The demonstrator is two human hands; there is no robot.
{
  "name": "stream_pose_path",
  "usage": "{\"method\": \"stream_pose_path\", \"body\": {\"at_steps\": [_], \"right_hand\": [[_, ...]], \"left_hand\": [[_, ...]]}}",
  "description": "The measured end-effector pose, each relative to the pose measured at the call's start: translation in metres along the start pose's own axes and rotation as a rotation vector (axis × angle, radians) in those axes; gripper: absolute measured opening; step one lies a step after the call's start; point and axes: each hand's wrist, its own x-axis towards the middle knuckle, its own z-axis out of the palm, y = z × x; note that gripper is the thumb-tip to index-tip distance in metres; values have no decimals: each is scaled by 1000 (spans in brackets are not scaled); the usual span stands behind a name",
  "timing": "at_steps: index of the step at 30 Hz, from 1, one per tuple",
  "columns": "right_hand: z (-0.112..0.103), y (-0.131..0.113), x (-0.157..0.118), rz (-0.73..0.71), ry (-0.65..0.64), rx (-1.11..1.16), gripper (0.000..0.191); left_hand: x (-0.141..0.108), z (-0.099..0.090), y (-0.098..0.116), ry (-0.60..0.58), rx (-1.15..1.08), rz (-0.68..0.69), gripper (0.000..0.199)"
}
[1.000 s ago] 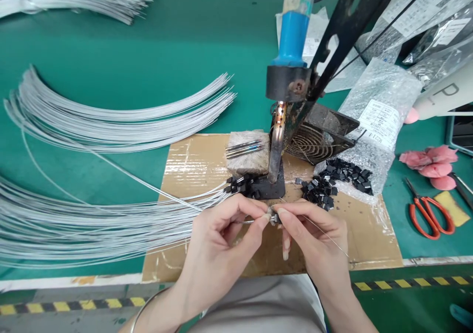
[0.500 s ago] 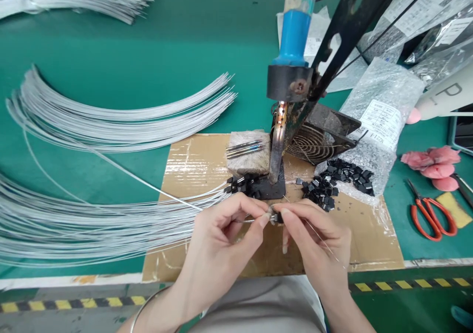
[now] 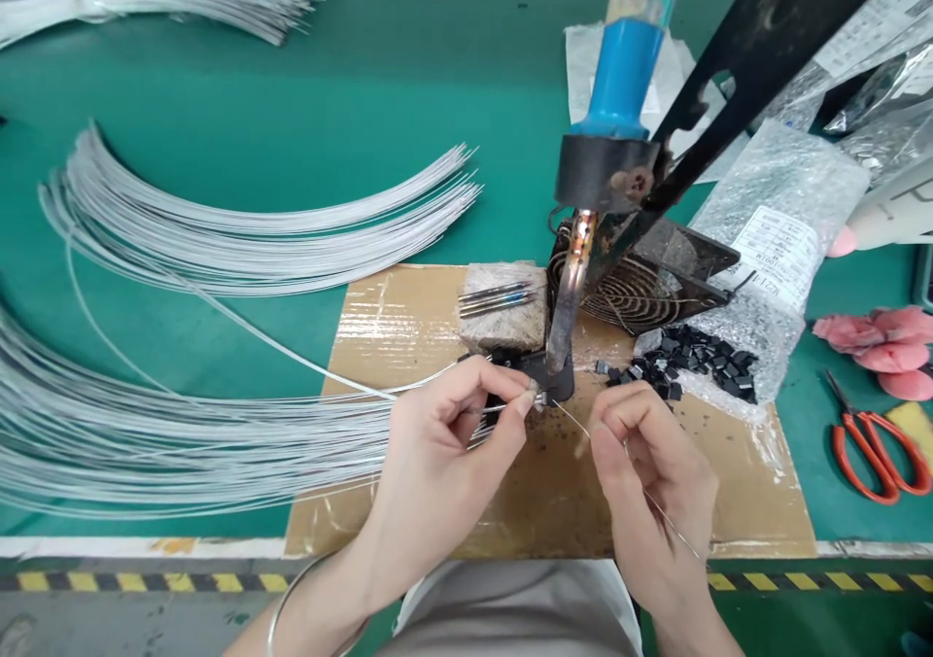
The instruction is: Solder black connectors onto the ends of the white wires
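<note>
My left hand (image 3: pixel 444 463) is closed in a pinch around the end of a thin white cable. A small connector with metal pins (image 3: pixel 540 399) pokes out past the fingertips. My right hand (image 3: pixel 652 492) pinches a thin strand of solder wire (image 3: pixel 572 418), whose free end points at the connector; whether they touch I cannot tell. Just above hangs the tip of a soldering iron (image 3: pixel 565 327), its blue handle (image 3: pixel 623 79) clamped in a black metal stand (image 3: pixel 729 84). Under my left hand lie many white cables (image 3: pixel 219 453), their ends partly hidden.
Cardboard (image 3: pixel 394 327) covers the work area. On it are a pale block (image 3: pixel 502 331) with metal sticks, a dark fan (image 3: pixel 634 293) and loose black connector housings (image 3: pixel 700 361). Red-handled scissors (image 3: pixel 879 453) lie right; another cable bundle (image 3: pixel 269 239) curves behind.
My right hand has drawn back to the right and down, away from the connector, with the solder strand now stretched between. My left hand has lifted slightly toward the iron tip. The view has shifted.
</note>
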Motion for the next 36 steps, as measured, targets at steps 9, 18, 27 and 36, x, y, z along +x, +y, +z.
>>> {"method": "stream_pose_path", "body": {"at_steps": [9, 18, 27, 36], "right_hand": [[15, -11, 1, 103, 132, 172, 20], [14, -7, 7, 69, 134, 125, 21], [12, -7, 9, 31, 143, 108, 22], [14, -14, 8, 88, 177, 124, 22]], "left_hand": [[4, 4, 1, 8, 57, 25, 13], [6, 5, 2, 18, 51, 46, 13], [5, 5, 2, 23, 59, 51, 13], [3, 3, 2, 30, 68, 57, 13]]}}
